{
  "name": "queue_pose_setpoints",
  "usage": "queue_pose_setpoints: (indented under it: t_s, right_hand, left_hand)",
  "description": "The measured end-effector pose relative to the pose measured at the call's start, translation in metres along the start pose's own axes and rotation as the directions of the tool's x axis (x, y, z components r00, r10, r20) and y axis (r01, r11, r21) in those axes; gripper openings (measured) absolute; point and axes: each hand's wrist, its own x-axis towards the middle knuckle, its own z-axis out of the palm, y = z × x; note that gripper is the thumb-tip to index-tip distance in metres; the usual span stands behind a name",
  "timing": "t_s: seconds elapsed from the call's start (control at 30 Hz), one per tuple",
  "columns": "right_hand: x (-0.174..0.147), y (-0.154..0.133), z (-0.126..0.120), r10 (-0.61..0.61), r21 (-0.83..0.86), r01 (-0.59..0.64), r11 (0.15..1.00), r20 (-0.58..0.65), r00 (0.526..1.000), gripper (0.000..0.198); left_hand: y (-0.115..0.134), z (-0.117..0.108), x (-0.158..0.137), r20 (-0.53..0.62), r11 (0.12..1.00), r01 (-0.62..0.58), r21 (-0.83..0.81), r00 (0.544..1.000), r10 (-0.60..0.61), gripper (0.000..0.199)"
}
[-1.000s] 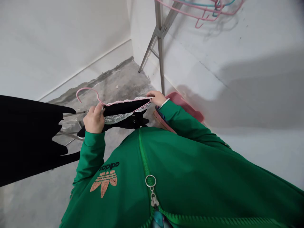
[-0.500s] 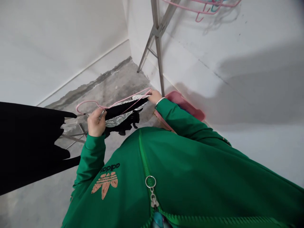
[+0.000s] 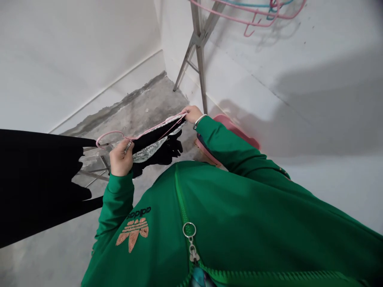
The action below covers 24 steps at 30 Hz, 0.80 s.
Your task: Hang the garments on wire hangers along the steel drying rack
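Observation:
A pink clothes hanger [image 3: 149, 130] stretches between both hands, its hook curving out past my left hand [image 3: 121, 157]. Over it hangs a black garment with white patterned lace [image 3: 152, 148], its dark lower folds dangling below. My left hand is closed around the hanger near the hook and the garment's edge. At the hanger's far end, my right hand [image 3: 193, 114], with a bracelet at the wrist, pinches the hanger tip and the cloth's edge together. Fingertips of both hands are partly hidden by the cloth.
At left hangs a large black cloth [image 3: 38, 187] by metal rack bars. A metal stand [image 3: 200, 59] rises in front, with pink and blue hangers [image 3: 263, 24] at upper right. A pink basin [image 3: 236, 127] sits by the wall, partly behind my right sleeve.
My right hand has moved slightly up and left. The hanger's far end now lies closer along the garment's upper edge. My left hand stays nearly in place.

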Motion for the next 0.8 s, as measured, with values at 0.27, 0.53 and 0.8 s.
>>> queue_pose_setpoints:
  t_s: [0.27, 0.53, 0.8]
  right_hand:
    - [-0.025, -0.014, -0.016, -0.179, -0.117, 0.175, 0.978, -0.024, 0.983, 0.042]
    - [-0.068, -0.029, -0.049, -0.669, -0.203, 0.693, 0.692, 0.178, 0.721, 0.058]
    - [-0.053, -0.039, -0.017, -0.796, -0.345, 0.801, 0.490, 0.197, 0.572, 0.040]
  left_hand:
    - [0.002, -0.002, 0.002, -0.045, 0.895, 0.101, 0.435, 0.995, -0.091, 0.034]
    - [-0.013, -0.019, 0.010, -0.155, 0.982, 0.040, 0.186, 0.988, -0.011, 0.030]
    - [-0.002, -0.025, 0.010, -0.046, 0.968, -0.151, 0.202, 0.986, 0.163, 0.030]
